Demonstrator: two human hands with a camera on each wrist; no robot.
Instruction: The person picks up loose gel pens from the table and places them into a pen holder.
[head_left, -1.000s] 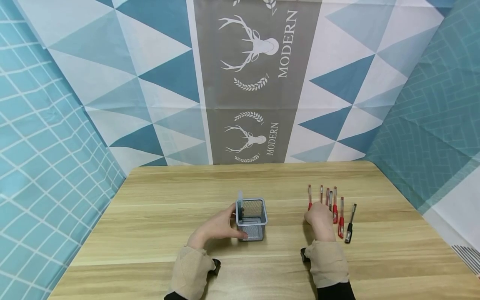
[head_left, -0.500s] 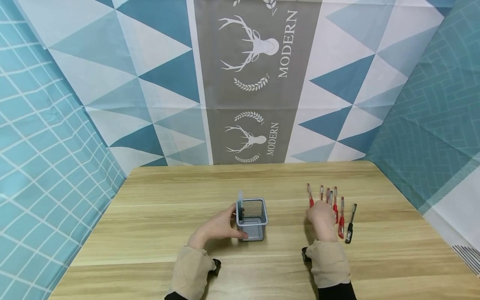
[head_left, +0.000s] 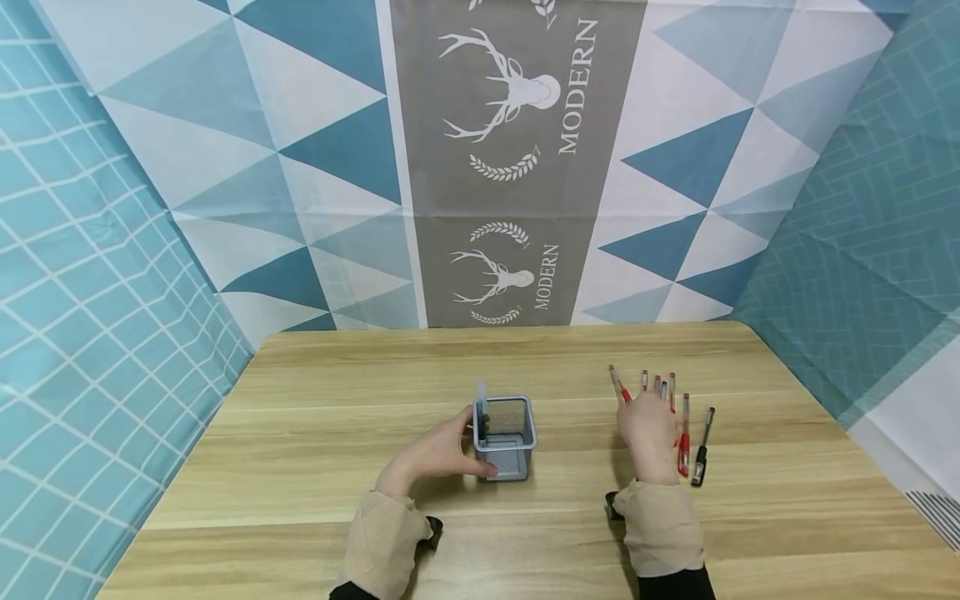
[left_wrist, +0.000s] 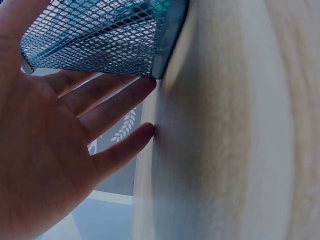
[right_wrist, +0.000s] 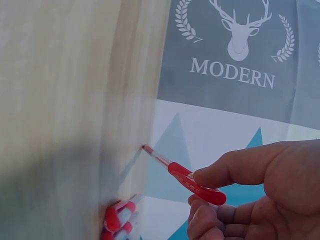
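Observation:
A grey wire-mesh pen holder (head_left: 513,465) stands upright on the wooden table. My left hand (head_left: 441,450) holds its left side, thumb at the front and fingers behind; the little finger stays apart from the mesh in the left wrist view. One pen with a clear upper end (head_left: 481,398) leans inside at the left. My right hand (right_wrist: 250,187) pinches a red gel pen (right_wrist: 185,177) at its red cap, between thumb and fingers. This pen is tilted, its thin clear end down at the table. Several red-capped pens (right_wrist: 117,217) lie close below the hand.
Right of my right hand lie another red pen (head_left: 684,437) and a black pen (head_left: 701,450), side by side. Others are partly covered by the hand. The wooden table (head_left: 337,375) ends at a patterned cloth backdrop (head_left: 495,167).
The red pen at the far left of the row has tilted up in my right hand, its far end swinging left. The right hand has shifted slightly right; the left hand and pen holder stay put.

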